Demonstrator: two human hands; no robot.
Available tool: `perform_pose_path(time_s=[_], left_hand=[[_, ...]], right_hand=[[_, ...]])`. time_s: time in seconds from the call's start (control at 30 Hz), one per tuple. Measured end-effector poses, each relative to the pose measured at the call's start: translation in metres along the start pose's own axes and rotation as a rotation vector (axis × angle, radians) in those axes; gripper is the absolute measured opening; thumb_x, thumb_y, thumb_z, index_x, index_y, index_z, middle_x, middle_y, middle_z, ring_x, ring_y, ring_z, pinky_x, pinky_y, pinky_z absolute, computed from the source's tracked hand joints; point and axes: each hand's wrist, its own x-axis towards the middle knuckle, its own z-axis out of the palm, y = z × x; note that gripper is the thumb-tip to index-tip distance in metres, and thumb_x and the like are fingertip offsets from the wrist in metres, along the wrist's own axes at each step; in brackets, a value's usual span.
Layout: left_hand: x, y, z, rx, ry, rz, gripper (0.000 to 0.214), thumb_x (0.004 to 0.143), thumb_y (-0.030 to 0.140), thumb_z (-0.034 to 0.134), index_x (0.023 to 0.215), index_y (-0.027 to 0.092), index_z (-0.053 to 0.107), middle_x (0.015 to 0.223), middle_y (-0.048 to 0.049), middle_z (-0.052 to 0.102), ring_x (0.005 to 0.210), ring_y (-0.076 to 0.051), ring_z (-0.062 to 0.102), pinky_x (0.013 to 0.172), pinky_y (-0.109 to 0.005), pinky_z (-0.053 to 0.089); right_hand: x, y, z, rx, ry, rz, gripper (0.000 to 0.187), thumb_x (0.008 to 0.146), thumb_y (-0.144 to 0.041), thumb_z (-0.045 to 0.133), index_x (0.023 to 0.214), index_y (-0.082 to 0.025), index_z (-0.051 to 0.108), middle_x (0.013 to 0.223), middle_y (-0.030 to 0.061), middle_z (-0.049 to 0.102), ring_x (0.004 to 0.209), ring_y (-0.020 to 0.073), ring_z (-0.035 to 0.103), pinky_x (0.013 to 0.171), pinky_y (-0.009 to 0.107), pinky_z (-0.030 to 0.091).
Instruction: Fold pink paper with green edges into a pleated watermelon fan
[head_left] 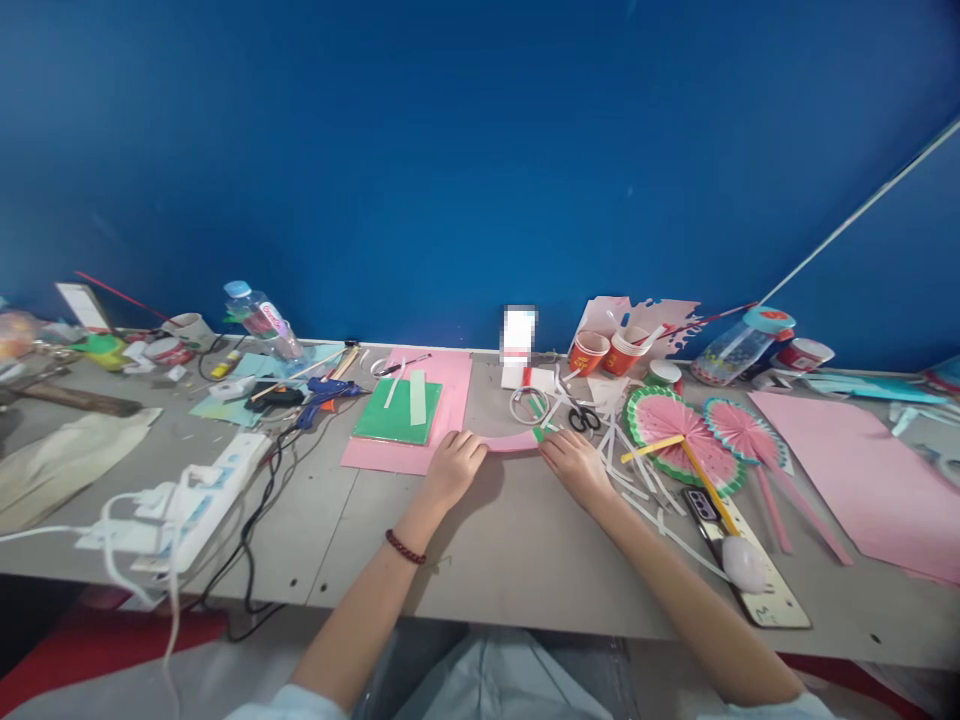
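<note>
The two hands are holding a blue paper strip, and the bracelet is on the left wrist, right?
Not blue: the head view shows the paper strip is pink, with green at one end. The left hand and right hand do hold it, and the bracelet is on the left wrist.

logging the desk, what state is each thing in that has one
pink strip, held at both ends
left hand, closed on its left end
right hand, closed on its right end
watermelon fan, spread open
paper cups, upright
glue gun, on its side
</note>
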Motion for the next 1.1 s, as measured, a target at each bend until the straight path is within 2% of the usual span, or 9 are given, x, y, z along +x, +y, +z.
perform_pose_path(time_s=[0.1, 0.2, 0.4, 0.6, 0.77, 0.97, 1.1], left_hand=[[-0.002, 0.001, 0.002, 0.025, -0.083, -0.03, 0.019, 0.088, 0.011, 0.047, 0.076, 0.016, 0.061, 0.077, -0.0053, 0.059, 0.08, -0.02, 0.051, 0.071, -0.034, 0.039], [-0.005, -0.001, 0.005, -0.019, -0.127, -0.075, 0.018, 0.088, 0.011, 0.047, 0.077, 0.017, 0.061, 0.078, -0.0051, 0.059, 0.08, -0.02, 0.052, 0.07, -0.035, 0.038], [-0.006, -0.007, 0.009, -0.161, -0.169, -0.198, 0.021, 0.088, 0.008, 0.047, 0.087, 0.02, 0.064, 0.084, -0.0032, 0.064, 0.082, -0.018, 0.055, 0.075, -0.034, 0.038], [0.001, -0.014, 0.007, -0.28, -0.177, -0.321, 0.015, 0.09, 0.02, 0.05, 0.089, 0.02, 0.065, 0.087, -0.0026, 0.067, 0.08, -0.018, 0.058, 0.076, -0.033, 0.039], [0.003, -0.019, 0.009, -0.371, -0.197, -0.35, 0.016, 0.088, 0.017, 0.051, 0.084, 0.02, 0.066, 0.087, -0.0023, 0.067, 0.082, -0.017, 0.059, 0.076, -0.031, 0.04], [0.004, -0.019, 0.01, -0.354, -0.173, -0.332, 0.016, 0.088, 0.017, 0.051, 0.084, 0.019, 0.066, 0.087, -0.0035, 0.065, 0.085, -0.017, 0.058, 0.077, -0.031, 0.041], [0.004, -0.018, 0.011, -0.362, -0.173, -0.338, 0.018, 0.089, 0.017, 0.049, 0.084, 0.019, 0.066, 0.087, -0.004, 0.064, 0.085, -0.017, 0.057, 0.077, -0.03, 0.041]], right_hand=[[-0.001, -0.002, 0.006, 0.012, -0.031, -0.015, 0.026, 0.094, -0.021, 0.043, 0.084, -0.02, 0.067, 0.081, 0.0064, 0.066, 0.082, 0.0176, 0.055, 0.075, 0.028, 0.041], [0.0, 0.0, 0.007, 0.069, -0.072, 0.026, 0.024, 0.093, -0.023, 0.045, 0.084, -0.02, 0.067, 0.08, 0.006, 0.067, 0.082, 0.0185, 0.056, 0.075, 0.029, 0.041], [0.008, 0.005, 0.002, 0.355, -0.165, 0.222, 0.019, 0.089, -0.021, 0.05, 0.087, -0.02, 0.069, 0.087, 0.0056, 0.071, 0.087, 0.0199, 0.059, 0.08, 0.03, 0.044], [0.021, 0.012, 0.002, 0.572, -0.23, 0.413, 0.018, 0.082, -0.02, 0.055, 0.079, -0.019, 0.073, 0.088, 0.0059, 0.073, 0.086, 0.0207, 0.063, 0.08, 0.031, 0.046], [0.028, 0.014, 0.0, 0.606, -0.309, 0.493, 0.017, 0.079, -0.02, 0.057, 0.076, -0.018, 0.074, 0.085, 0.006, 0.073, 0.082, 0.0206, 0.065, 0.075, 0.028, 0.046], [0.029, 0.017, 0.001, 0.599, -0.324, 0.52, 0.017, 0.078, -0.023, 0.058, 0.076, -0.018, 0.074, 0.083, 0.006, 0.073, 0.078, 0.0196, 0.065, 0.071, 0.026, 0.046], [0.032, 0.02, 0.0, 0.644, -0.38, 0.563, 0.018, 0.076, -0.026, 0.059, 0.077, -0.017, 0.075, 0.079, 0.0054, 0.072, 0.073, 0.0186, 0.064, 0.067, 0.025, 0.044]])
